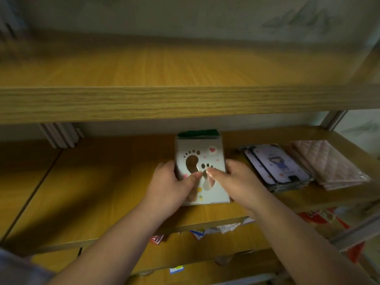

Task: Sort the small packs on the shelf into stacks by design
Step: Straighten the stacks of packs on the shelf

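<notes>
At the centre of the frame, on the wooden middle shelf (86, 182), the left hand (171, 187) and right hand (239, 182) are gripping the white stack of footprint-printed packs (200, 155) from either side, thumbs pressing on top, probably squaring its edges, while the girl-design stack of pale packs (277, 163) is lying apart at right.

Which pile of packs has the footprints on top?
The footprint stack in the middle, which both the left hand and the right hand grip. The cartoon-girl stack and the pink quilted stack lie to its right, untouched.
</notes>
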Tool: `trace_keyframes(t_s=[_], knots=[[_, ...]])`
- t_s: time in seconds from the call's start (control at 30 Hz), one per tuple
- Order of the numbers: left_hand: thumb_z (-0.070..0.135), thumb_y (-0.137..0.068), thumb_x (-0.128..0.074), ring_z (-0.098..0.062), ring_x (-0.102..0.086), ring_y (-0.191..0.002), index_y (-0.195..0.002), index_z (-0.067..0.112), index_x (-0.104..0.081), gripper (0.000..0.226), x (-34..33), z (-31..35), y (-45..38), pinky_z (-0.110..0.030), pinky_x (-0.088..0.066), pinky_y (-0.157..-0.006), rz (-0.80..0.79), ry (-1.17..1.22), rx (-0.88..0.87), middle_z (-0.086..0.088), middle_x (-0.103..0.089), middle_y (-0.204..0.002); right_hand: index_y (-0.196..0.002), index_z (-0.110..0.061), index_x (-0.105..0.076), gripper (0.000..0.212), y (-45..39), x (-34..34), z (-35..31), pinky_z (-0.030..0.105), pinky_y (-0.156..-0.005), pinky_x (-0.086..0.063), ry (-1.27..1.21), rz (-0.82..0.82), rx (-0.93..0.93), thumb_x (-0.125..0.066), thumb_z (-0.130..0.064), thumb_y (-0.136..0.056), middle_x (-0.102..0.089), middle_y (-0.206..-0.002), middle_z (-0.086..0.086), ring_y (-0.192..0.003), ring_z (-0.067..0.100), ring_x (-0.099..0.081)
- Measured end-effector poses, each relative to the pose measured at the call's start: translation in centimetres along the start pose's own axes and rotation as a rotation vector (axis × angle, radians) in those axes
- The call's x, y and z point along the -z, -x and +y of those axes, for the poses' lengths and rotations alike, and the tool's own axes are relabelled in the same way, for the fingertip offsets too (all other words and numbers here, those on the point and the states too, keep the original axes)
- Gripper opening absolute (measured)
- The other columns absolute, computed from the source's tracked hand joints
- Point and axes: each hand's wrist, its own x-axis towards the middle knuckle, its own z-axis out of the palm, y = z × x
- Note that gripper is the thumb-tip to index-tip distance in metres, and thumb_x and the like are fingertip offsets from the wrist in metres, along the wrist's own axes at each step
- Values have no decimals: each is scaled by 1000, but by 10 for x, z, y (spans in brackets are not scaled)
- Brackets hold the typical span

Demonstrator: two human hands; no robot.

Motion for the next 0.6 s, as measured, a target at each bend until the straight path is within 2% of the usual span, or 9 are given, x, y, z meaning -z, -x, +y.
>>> trace_keyframes(t_s=[0.07,0.1,0.13,0.2,0.27,0.33,0.4,0.5,0.6], knots=[[61,-83,-66,-14,-63,-79,-89,26,-60,37,0,-3,-5,-27,-47,-61,-48,-40,82,2,-65,-89,-76,-23,-70,25,-7,0,-2,27,-58,-47,45,-46,-27,-64,-44,-87,-68,-72,-6,-68,14,-65],[66,-81,-65,-16,-65,-84,-91,27,-62,40,1,-4,-6,-31,-53,-67,-63,-70,98,1,-66,-94,-74,-22,-70,27,-9,-1,-2,27,-56,-45,66,-58,-35,-63,-45,-86,-66,-70,-5,-65,14,-63],[69,-79,-63,-19,-65,-89,-96,28,-63,45,1,-4,-8,-37,-57,-75,-65,-105,104,0,-65,-100,-76,-21,-70,27,-11,-2,-2,27,-55,-44,89,-64,-38,-63,-45,-86,-66,-70,-4,-63,14,-62],[65,-81,-64,-25,-60,-102,-109,26,-64,48,1,0,-7,-42,-54,-89,-29,-211,61,2,-57,-105,-85,-21,-71,32,-14,-2,2,28,-56,-47,150,-49,-15,-62,-51,-84,-70,-80,-2,-70,15,-65],[60,-84,-63,-27,-55,-106,-115,23,-62,48,1,6,-7,-39,-50,-90,34,-288,-4,3,-50,-101,-109,-24,-69,50,-11,3,7,32,-74,-55,247,-7,31,-58,-63,-79,-70,-110,1,-95,18,-67],[67,-80,-56,-27,-54,-106,-118,24,-62,57,0,12,-5,-40,-49,-88,94,-295,-38,0,-56,-105,-135,-25,-56,63,-1,17,10,40,-98,-50,321,48,96,-56,-61,-83,-56,-136,-2,-122,18,-56],[70,-79,-51,-27,-55,-111,-126,21,-61,69,-8,22,-2,-42,-50,-93,123,-297,-70,-6,-60,-117,-137,-26,-54,54,11,38,15,41,-103,-46,306,146,211,-59,-49,-89,-51,-135,-5,-124,15,-53],[56,-87,-60,-29,-50,-126,-139,12,-54,69,-30,51,8,-41,-41,-108,166,-325,-143,-10,-56,-136,-129,-22,-61,41,22,79,26,36,-98,-47,297,365,314,-61,-35,-90,-55,-124,-4,-114,16,-57],[55,-82,-56,-32,-49,-129,-137,13,-57,69,-54,83,15,-47,-28,-115,309,-460,-271,-9,-57,-140,-132,-21,-57,42,14,120,41,29,-91,-42,364,456,218,-59,-35,-92,-54,-128,1,-114,21,-56]])
